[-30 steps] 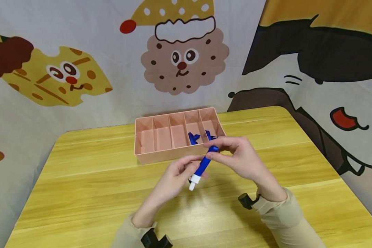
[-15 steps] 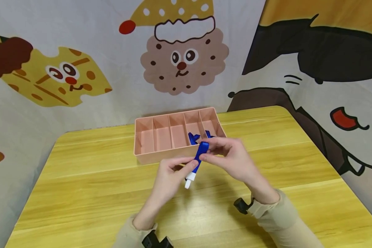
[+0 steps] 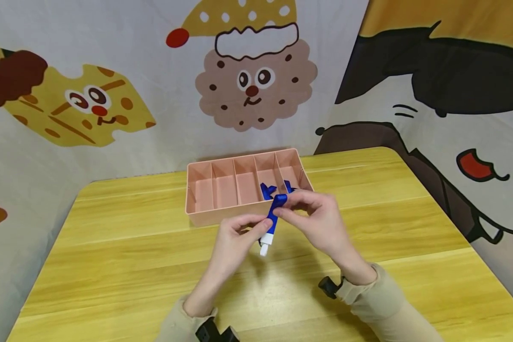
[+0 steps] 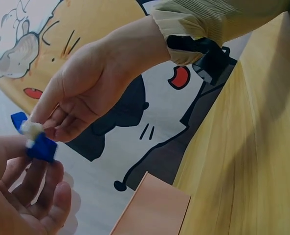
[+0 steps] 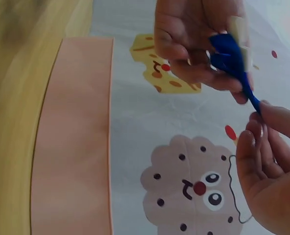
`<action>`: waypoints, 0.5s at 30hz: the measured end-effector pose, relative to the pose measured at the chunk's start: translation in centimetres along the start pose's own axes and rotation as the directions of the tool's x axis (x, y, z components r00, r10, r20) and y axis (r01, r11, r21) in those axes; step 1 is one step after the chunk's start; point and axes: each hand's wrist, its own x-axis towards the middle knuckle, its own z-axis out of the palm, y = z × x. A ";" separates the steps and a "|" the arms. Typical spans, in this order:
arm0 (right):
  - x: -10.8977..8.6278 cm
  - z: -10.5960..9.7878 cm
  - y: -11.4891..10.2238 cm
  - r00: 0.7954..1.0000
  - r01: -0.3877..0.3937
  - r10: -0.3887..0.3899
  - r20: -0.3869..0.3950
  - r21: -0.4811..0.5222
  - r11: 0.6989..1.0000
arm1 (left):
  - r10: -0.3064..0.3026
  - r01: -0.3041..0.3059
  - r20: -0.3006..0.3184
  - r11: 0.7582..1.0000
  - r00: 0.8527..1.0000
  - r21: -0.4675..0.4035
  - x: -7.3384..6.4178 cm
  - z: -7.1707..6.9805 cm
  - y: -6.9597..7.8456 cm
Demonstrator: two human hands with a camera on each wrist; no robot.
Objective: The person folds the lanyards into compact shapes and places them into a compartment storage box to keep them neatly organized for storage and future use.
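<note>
A blue ribbon strap point(image 3: 275, 214) with a white plastic end piece point(image 3: 265, 243) is held above the table, in front of the tray. My left hand point(image 3: 232, 244) pinches it low down, just above the white piece, between thumb and fingers. Higher up, near the folded blue top, my right hand point(image 3: 318, 222) pinches the ribbon. In the right wrist view, loose blue folds point(image 5: 227, 51) show beside the white piece, and the ribbon narrows toward my right fingertips. The left wrist view shows the white piece point(image 4: 32, 131) end-on, between both hands.
A pink tray point(image 3: 226, 214) with several compartments stands at the back of the wooden table point(image 3: 132, 266). Blue ribbon pieces point(image 3: 267, 191) lie in its two right compartments; my right hand partly covers the rightmost. A cartoon-printed cloth point(image 3: 162, 142) hangs behind.
Both hands and the strap have shifted slightly left, the right hand most. The left thumb has moved up onto the ribbon. In the last half second there is little movement.
</note>
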 end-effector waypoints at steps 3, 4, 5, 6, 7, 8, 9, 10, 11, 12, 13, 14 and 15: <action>-0.1 0.4 0.3 1.000 0.024 -0.023 -0.022 0.035 0.999 | 0.001 -0.002 -0.009 1.000 1.000 -0.031 0.0 -0.1 -0.1; -0.1 0.5 0.4 0.999 0.024 -0.022 -0.030 0.049 0.999 | 0.001 -0.001 -0.010 0.999 1.000 -0.042 0.0 -0.1 -0.1; -0.1 0.6 0.5 0.999 0.019 -0.017 -0.040 0.059 0.998 | -0.004 0.003 -0.011 0.999 1.000 -0.054 0.1 -0.1 -0.1; -0.1 0.7 0.6 0.999 0.013 -0.010 -0.048 0.068 0.998 | -0.008 0.007 -0.014 0.998 1.000 -0.063 0.1 -0.1 -0.1; -0.1 0.8 0.6 0.998 0.010 -0.006 -0.057 0.074 0.997 | -0.017 0.016 -0.015 0.997 1.000 -0.073 0.0 -0.1 -0.1; -0.1 0.8 0.7 0.998 0.006 -0.001 -0.065 0.080 0.997 | -0.027 0.025 -0.014 0.996 1.000 -0.087 0.0 0.0 -0.1; -0.1 0.9 0.7 0.997 0.008 -0.002 -0.073 0.084 0.996 | -0.041 0.039 -0.015 0.994 0.999 -0.104 0.0 0.0 -0.1; -0.1 1.0 0.7 0.997 0.016 -0.009 -0.078 0.086 0.996 | -0.054 0.052 -0.019 0.991 0.998 -0.121 0.0 0.0 -0.1; -0.1 1.0 0.7 0.997 0.027 -0.020 -0.080 0.089 0.996 | -0.065 0.061 -0.022 0.989 0.998 -0.138 0.0 0.1 -0.1; -0.1 1.1 0.8 0.996 0.046 -0.039 -0.078 0.094 0.994 | -0.073 0.068 -0.029 0.986 0.997 -0.153 0.0 0.1 -0.1; -0.1 1.1 0.8 0.996 0.068 -0.061 -0.071 0.104 0.992 | -0.076 0.069 -0.037 0.984 0.996 -0.164 0.0 0.2 -0.1; -0.1 1.1 0.9 0.995 0.091 -0.085 -0.062 0.112 0.989 | -0.075 0.066 -0.046 0.982 0.996 -0.174 0.1 0.2 -0.2; 0.0 1.0 0.9 0.993 0.115 -0.110 -0.050 0.117 0.986 | -0.073 0.061 -0.059 0.982 0.996 -0.181 0.1 0.2 -0.2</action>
